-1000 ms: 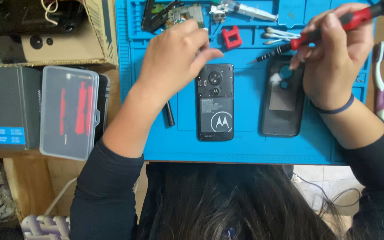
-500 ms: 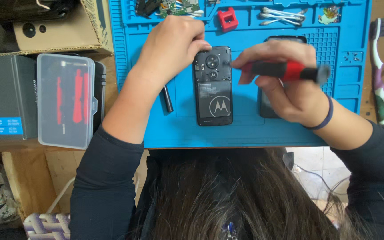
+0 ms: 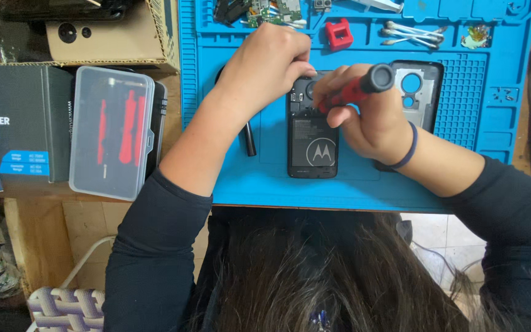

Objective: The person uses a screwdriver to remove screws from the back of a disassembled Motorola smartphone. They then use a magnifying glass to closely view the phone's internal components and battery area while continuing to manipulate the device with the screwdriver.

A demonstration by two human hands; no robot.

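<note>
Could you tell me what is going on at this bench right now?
A person is working on an opened black phone that lies on a blue work mat. The left hand steadies the phone's top end, while the right hand holds a red and black screwdriver with its tip down at the phone's upper part. The removed back cover lies just right of the phone, partly under the right hand. A clear case of red tools sits left of the mat.

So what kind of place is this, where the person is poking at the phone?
It looks like a phone repair bench, perhaps at home. A blue work mat lies on a wooden table; on it an opened phone is worked with a red screwdriver in the right hand. A clear screwdriver case sits beside.
</note>
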